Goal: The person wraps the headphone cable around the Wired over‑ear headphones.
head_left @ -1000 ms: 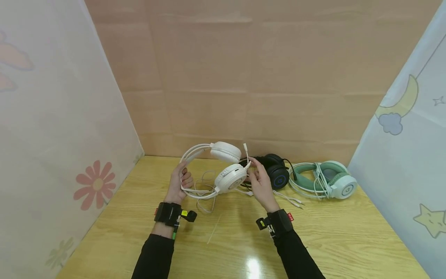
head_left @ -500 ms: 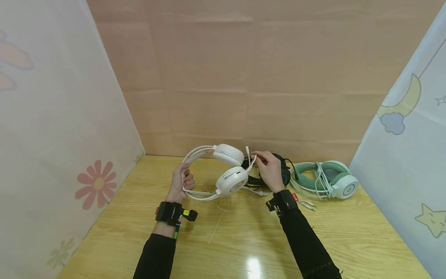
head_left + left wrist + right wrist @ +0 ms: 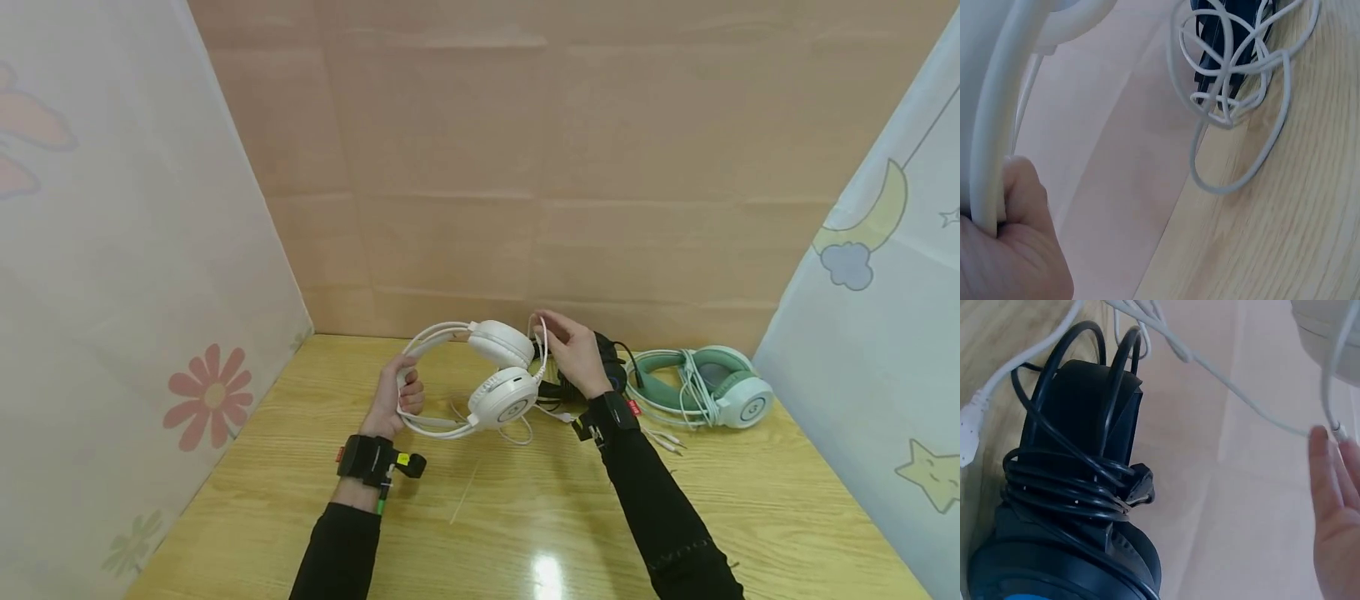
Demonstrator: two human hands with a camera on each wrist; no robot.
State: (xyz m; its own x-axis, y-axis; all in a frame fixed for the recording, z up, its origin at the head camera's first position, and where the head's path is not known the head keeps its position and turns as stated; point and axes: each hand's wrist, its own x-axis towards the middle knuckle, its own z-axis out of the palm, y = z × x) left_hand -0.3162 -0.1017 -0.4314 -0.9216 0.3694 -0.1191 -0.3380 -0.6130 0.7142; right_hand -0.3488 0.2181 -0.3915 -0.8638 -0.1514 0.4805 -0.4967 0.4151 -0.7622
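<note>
A white over-ear headset (image 3: pixel 504 402) is held above the table, its ear cups to the right. My left hand (image 3: pixel 390 402) grips it round the headband, thumb showing beside the band (image 3: pixel 988 125) in the left wrist view. My right hand (image 3: pixel 576 354) pinches the headset's white cable (image 3: pixel 544 337) in front of the near ear cup. In the right wrist view the cable runs away from the fingertips (image 3: pixel 1319 434) to the upper left. Loose loops of white cable (image 3: pixel 1282 128) hang below, overlapping the black headset in the left wrist view.
Behind the right hand lies a black headset (image 3: pixel 1079 425) with its cord wound round it. A green and white headset (image 3: pixel 742 404), cable bundled, lies to its right. White plugs (image 3: pixel 667 442) rest on the wooden table (image 3: pixel 480 533). Brown paper (image 3: pixel 525 167) stands behind.
My right hand moved from the near ear cup up and right, pinching the cable and drawing it into a raised loop. The headset shifted slightly right and down, still gripped by the left hand.
</note>
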